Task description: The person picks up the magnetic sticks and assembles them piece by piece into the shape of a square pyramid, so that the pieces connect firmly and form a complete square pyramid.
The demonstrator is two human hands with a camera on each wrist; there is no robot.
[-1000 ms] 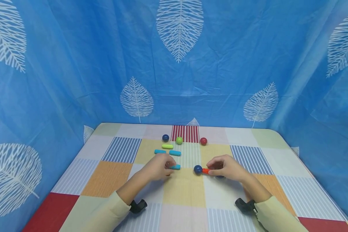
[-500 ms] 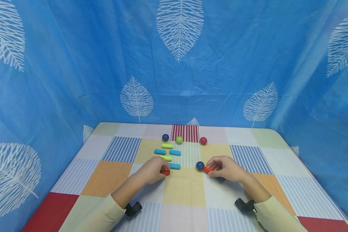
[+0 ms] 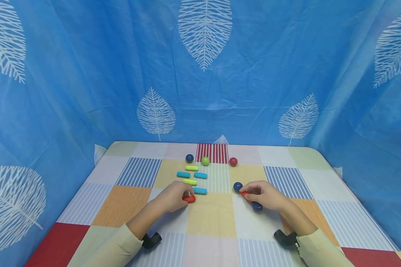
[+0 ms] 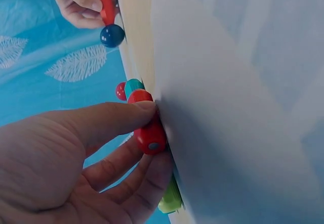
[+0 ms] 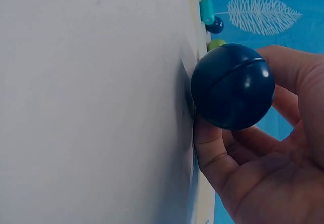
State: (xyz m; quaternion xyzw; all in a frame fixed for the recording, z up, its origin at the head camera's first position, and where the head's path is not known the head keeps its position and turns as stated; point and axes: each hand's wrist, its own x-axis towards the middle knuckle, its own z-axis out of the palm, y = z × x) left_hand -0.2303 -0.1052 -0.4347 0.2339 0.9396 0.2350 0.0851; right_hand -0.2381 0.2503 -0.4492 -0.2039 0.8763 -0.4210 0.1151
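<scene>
My left hand (image 3: pixel 174 196) pinches a short red rod (image 3: pixel 189 199) between thumb and fingers, low over the tablecloth. In the left wrist view, the red rod (image 4: pixel 151 135) shows a small grey disc in its near end. On the right, my right hand (image 3: pixel 265 195) grips another red rod (image 3: pixel 245 194) that has a dark blue ball at each end. One blue ball (image 3: pixel 238 187) sits at the far left end, the other blue ball (image 3: pixel 257 207) at the near end. That near ball (image 5: pixel 233 86) covers most of its rod in the right wrist view.
Beyond the left hand lie blue rods (image 3: pixel 200 175) and yellow-green rods (image 3: pixel 192 168). Farther back stand a dark blue ball (image 3: pixel 189 158), a green ball (image 3: pixel 205 161) and a red ball (image 3: pixel 233 161). A blue leaf-print curtain (image 3: pixel 254 74) surrounds the patchwork-covered table (image 3: pixel 214 215).
My left hand has drawn back left, uncovering a yellow-green rod and the red rod it pinches. The right hand has turned its red rod with the balls, swinging the far ball right and away.
</scene>
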